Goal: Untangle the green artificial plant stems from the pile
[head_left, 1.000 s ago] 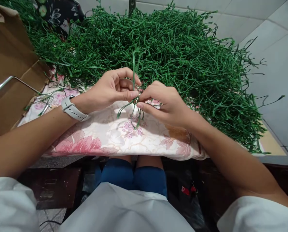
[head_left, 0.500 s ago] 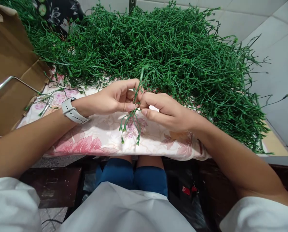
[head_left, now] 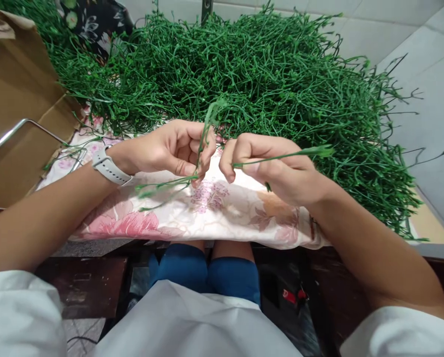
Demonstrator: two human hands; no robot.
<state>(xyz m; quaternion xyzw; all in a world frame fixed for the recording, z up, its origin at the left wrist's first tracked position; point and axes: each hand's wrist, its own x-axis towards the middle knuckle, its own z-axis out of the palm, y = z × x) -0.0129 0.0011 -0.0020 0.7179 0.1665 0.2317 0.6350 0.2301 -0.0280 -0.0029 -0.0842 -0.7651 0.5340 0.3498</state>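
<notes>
Flowery cloth (head_left: 222, 218) covered the bench under a big green stem pile (head_left: 266, 79); pale floor tiles (head_left: 430, 84) lay beyond. Left hand (head_left: 169, 148) and right hand (head_left: 274, 166) each pinched stems (head_left: 281, 156).

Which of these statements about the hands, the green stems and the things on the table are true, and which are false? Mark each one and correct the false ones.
1. The left hand holds a branched green stem. True.
2. The right hand holds nothing. False: it grips a single green stem that points to the right.
3. A watch sits on the left wrist. True.
4. The heap of green stems lies inside the cardboard box. False: it lies on the table, beyond the floral cloth.
</notes>
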